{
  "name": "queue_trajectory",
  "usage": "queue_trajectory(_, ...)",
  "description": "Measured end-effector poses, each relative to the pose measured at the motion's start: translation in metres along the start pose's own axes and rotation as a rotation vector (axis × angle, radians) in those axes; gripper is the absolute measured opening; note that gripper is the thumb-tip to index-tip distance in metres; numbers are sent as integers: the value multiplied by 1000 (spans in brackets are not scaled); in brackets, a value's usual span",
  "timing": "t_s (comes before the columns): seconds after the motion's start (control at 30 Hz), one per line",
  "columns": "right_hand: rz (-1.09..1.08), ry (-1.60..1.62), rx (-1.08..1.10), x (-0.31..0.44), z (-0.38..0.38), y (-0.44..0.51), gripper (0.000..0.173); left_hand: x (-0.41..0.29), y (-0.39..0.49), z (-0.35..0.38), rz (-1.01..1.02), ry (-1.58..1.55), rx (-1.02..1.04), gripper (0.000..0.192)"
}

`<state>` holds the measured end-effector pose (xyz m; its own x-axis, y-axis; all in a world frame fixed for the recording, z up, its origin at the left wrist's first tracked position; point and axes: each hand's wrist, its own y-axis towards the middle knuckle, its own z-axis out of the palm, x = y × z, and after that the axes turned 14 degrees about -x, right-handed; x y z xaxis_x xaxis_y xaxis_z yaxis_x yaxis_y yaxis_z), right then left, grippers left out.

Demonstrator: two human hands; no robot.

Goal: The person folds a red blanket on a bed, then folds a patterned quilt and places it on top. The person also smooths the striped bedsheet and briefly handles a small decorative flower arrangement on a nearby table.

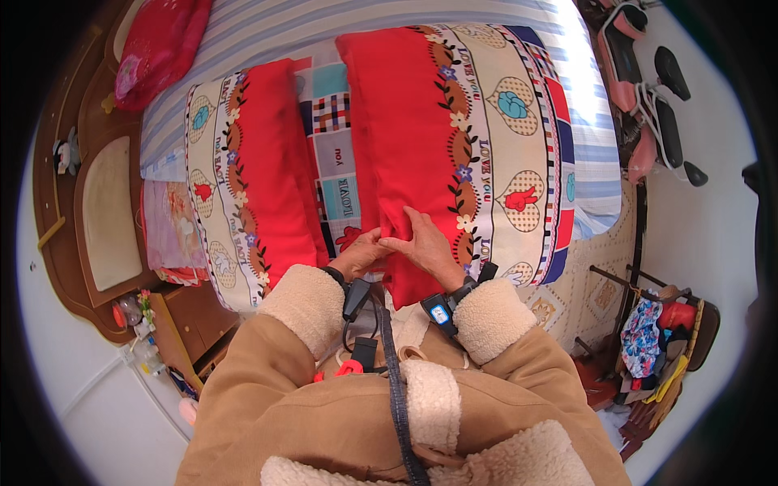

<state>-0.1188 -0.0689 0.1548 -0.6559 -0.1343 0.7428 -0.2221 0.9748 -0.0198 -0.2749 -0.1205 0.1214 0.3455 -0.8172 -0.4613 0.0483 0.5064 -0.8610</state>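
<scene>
A printed bedding cover lies across the bed with both sides folded inward. Its right fold (401, 140) is red with a cream border of hearts and flowers; the left fold (267, 158) has the same pattern. Between them shows a strip of checked, patchwork-print fabric (334, 146). My left hand (360, 252) is at the near inner edge of the right fold, its fingers pinching the red cloth. Beside it my right hand (425, 243) rests on the same red edge, thumb and fingers around a bunched bit. The two hands nearly touch.
Under the cover is a blue-and-white striped sheet (255, 36). A red blanket (161, 54) lies by the wooden headboard (91, 146) at left, above a bedside cabinet (188, 322). Pink-and-black exercise equipment (632, 79) stands at upper right, a chair with clothes (644, 334) at lower right.
</scene>
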Motion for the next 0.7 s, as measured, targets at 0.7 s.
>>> queue_trajectory(0.7, 770, 1112, 181, -6, -49, 29, 24, 34, 4, -34, -84, 40, 51, 29)
